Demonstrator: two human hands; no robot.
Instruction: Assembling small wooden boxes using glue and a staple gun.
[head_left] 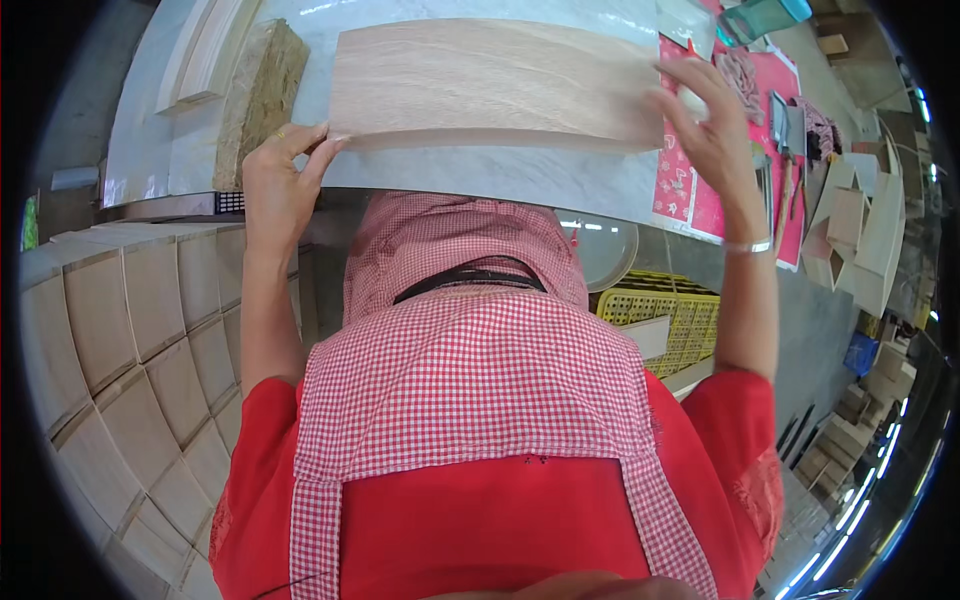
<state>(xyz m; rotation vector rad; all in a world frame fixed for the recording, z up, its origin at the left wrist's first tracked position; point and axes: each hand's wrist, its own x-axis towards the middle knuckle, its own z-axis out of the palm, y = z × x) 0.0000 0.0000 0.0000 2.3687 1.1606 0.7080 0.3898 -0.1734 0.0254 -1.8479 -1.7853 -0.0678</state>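
Note:
A long, pale wooden board (490,80) with fine grain lies crosswise in front of me, over the grey marbled tabletop (440,168). My left hand (285,180) pinches its near left corner between thumb and fingers. At the opposite end, my right hand (715,125) has its thumb and forefinger at the board's right edge, spread along it. The fingertips there are blurred, as is that end of the board. A small white object, partly hidden, shows between the right hand's fingers. Left of the board stands a brownish, rough-sided block (262,95).
Pale wooden strips (207,50) lie at the far left. A pink patterned sheet (678,190), hand tools (783,130) and a teal bottle (765,20) are to the right. Stacked wooden pieces (100,310) fill the lower left. A yellow crate (690,320) sits below the table.

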